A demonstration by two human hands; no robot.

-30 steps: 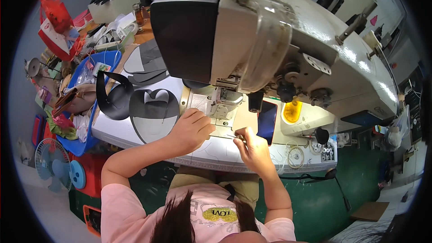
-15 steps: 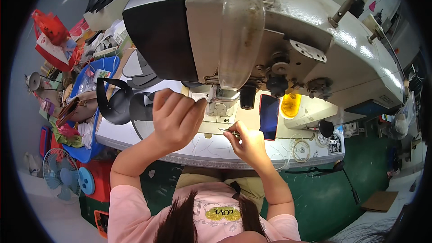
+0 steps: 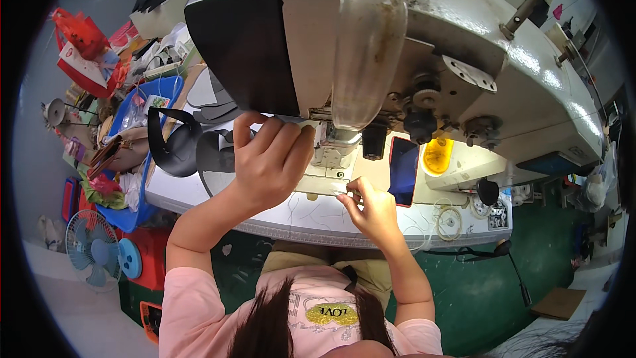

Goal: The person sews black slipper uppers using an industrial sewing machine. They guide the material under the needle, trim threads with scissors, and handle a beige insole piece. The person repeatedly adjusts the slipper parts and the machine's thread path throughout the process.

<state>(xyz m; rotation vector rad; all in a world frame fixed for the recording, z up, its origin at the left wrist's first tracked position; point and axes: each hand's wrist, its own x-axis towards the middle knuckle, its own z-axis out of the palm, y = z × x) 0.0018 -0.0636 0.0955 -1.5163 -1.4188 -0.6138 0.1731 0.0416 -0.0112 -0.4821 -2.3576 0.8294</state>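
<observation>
An industrial sewing machine (image 3: pixel 311 46) fills the space in front of me. My left hand (image 3: pixel 270 162) is raised just left of its presser foot area (image 3: pixel 334 149), fingers curled and closed; what they hold, if anything, is hidden. My right hand (image 3: pixel 374 209) is low, just in front of the needle plate (image 3: pixel 328 174). Its thumb and forefinger pinch a small pale, shiny tool (image 3: pixel 339 187), mostly covered by the fingers. Loose threads lie on the white table (image 3: pixel 265 224) below my hands. Black and grey cut pieces (image 3: pixel 215 149) rest left of my left hand.
A phone (image 3: pixel 403 169) and a yellow round container (image 3: pixel 437 156) lie right of the needle area. A ring of cord (image 3: pixel 449 223) and a bobbin box (image 3: pixel 498 215) sit farther right. At left stand a filled blue basket (image 3: pixel 136 209) and a fan (image 3: pixel 93 252).
My head view has shifted slightly. My left hand stays closed beside the needle area, its forefinger now bent higher. My right hand still pinches, and the tool's tip now looks paler and less distinct.
</observation>
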